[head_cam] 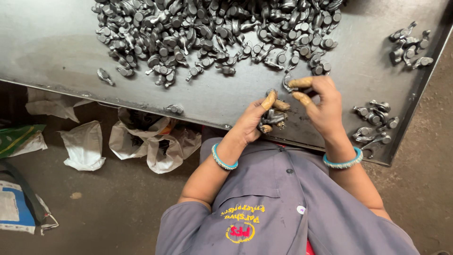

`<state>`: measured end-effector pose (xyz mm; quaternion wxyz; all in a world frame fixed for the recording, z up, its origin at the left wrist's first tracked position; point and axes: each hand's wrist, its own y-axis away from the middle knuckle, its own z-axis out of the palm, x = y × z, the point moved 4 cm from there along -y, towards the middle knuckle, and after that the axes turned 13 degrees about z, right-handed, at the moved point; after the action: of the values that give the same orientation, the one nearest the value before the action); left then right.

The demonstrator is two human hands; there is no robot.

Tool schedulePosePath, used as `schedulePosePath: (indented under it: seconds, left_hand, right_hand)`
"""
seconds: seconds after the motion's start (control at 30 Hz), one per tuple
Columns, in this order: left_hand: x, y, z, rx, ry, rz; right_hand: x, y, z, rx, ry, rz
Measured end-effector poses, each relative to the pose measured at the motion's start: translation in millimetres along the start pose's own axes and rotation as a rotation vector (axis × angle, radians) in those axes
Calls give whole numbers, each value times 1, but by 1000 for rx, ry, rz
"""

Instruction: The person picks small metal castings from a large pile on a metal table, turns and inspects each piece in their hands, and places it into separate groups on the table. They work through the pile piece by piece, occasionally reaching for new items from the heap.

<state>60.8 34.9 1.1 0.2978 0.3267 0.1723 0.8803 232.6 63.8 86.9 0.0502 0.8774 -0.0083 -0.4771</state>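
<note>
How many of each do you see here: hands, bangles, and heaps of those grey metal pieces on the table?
Hands: 2, left hand and right hand
Bangles: 2
Big heap: 1
Small clusters: 2
Total: 7

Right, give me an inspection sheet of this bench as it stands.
Surface: dark metal table, scuffed, raised edge at the right.
Job's things: big heap of grey forged metal parts at the far side; small groups at the right; strays near the front edge.
Clutter: crumpled white bags and sacks on the floor.
Grippers: left hand holds several parts; right hand pinches one part; fingertips capped.
Cables: nothing seen.
Surroundings: dusty floor; grey work shirt, bangles on both wrists.
</note>
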Motion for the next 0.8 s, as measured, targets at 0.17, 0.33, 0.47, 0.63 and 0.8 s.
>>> schedulePosePath:
  seconds: [0.17,0.33,0.47,0.63,0.8]
  left_hand:
    - [11,2,-15,44,-2,101]
    - [27,12,-24,6,-87,134]
    - [31,19,-22,-11,-182,125]
    - [27,20,-16,-35,-199,60]
    - [17,15,-10,-60,-123,42]
  right_hand:
    - [-12,-20,18,-1,480,-236]
    - [6,-13,15,55,542,-252]
    - [39,-4,1,10,57,47]
    - [74,11,-8,-101,-880,318]
    - [82,23,-12,-188,-1178,508]
